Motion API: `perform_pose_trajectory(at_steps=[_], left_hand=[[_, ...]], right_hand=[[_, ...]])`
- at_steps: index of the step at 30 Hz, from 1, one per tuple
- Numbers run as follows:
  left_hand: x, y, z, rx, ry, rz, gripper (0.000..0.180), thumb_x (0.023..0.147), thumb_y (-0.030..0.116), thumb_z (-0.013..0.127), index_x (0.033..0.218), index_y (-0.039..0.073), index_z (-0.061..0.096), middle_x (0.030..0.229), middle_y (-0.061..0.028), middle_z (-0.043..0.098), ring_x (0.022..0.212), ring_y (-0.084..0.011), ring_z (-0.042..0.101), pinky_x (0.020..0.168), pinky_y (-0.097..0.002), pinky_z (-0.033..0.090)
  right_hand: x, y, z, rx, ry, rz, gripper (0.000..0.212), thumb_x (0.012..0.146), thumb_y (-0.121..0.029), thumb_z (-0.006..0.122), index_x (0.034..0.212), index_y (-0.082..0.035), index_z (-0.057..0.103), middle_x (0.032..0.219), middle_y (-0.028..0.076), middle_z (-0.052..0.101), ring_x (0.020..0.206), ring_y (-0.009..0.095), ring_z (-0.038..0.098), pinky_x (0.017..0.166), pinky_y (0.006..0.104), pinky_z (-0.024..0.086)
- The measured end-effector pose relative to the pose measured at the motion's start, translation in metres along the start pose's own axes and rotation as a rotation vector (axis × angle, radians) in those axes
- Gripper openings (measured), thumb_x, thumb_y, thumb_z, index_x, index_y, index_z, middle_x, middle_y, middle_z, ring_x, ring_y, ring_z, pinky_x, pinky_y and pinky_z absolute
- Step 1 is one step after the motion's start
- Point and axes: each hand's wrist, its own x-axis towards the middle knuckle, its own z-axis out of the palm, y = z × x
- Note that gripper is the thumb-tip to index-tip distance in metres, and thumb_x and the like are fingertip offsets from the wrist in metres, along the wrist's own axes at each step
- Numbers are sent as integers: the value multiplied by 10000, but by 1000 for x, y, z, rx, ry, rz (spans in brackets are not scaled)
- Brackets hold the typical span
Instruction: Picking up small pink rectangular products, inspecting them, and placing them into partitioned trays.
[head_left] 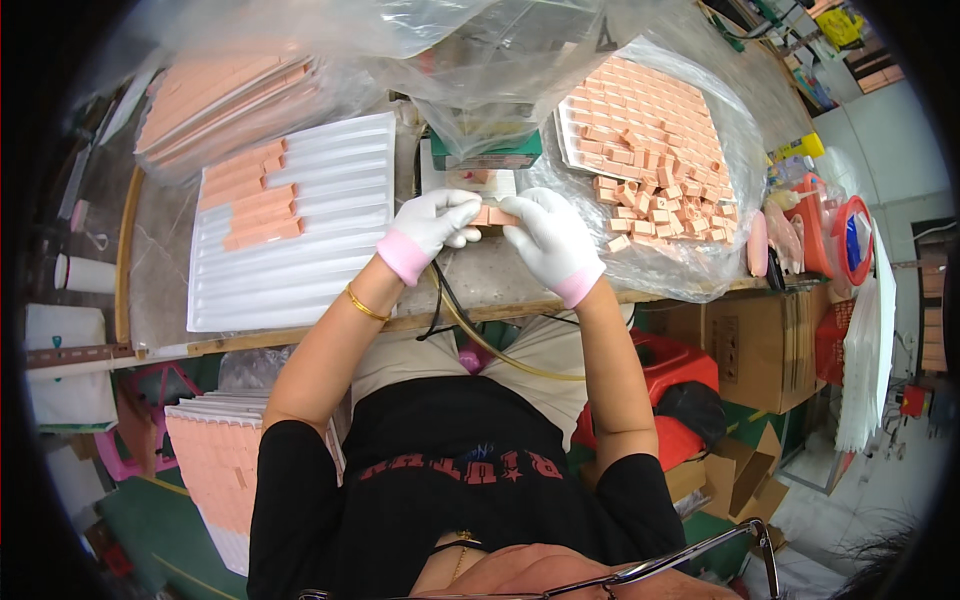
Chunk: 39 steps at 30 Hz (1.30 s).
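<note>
Both my hands wear white gloves with pink cuffs and meet over the front of the table. Between their fingertips is a small peach-coloured block-shaped piece [492, 215]. My left hand [435, 228] pinches its left end, and my right hand [548, 240] grips the right end. Just beyond them stands a green machine [487, 156] with a pale plate below, partly hidden under clear plastic film. At my left lies a white ridged tray [330, 220] with several rows of peach pieces [262, 215] on it. A heap of loose peach blocks [665, 200] lies at my right.
Behind the heap is a full tray of peach pieces [645, 105]. Stacked trays [225, 105] sit far left under film. Cables [452, 305] hang over the table's front edge. A red stool [665, 365] and a cardboard box [765, 345] stand below right.
</note>
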Motion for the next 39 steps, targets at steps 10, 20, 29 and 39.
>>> perform_pose_trajectory(at_steps=[10,20,29,39], left_hand=[[-7,-26,17,-564,-205,-63,407,919,229,590,1235,-12,505,1070,-81,613,755,-126,606,596,-208,460],[-54,20,-60,335,184,-9,392,887,226,598,1213,13,555,1037,-82,644,843,-124,612,723,-241,499],[-57,-7,-119,595,388,234,345,869,103,602,1182,-30,549,1120,-108,620,1007,-154,608,887,-268,475],[-66,7,-158,1729,488,38,356,731,9,565,1062,135,597,994,-109,583,981,-309,539,838,-402,462]], right_hand=[[-24,-5,21,549,115,377,442,686,-50,742,1101,-46,591,950,101,590,877,241,583,757,326,475],[8,16,33,227,203,315,93,763,-125,674,798,-44,647,1013,136,580,888,251,593,719,328,490],[32,-32,59,-337,-94,125,179,814,-152,582,965,-67,625,904,130,629,879,280,610,718,373,506],[88,-33,108,-24,-16,976,344,896,-328,408,1000,-45,572,1033,173,649,1010,365,584,870,427,444]])
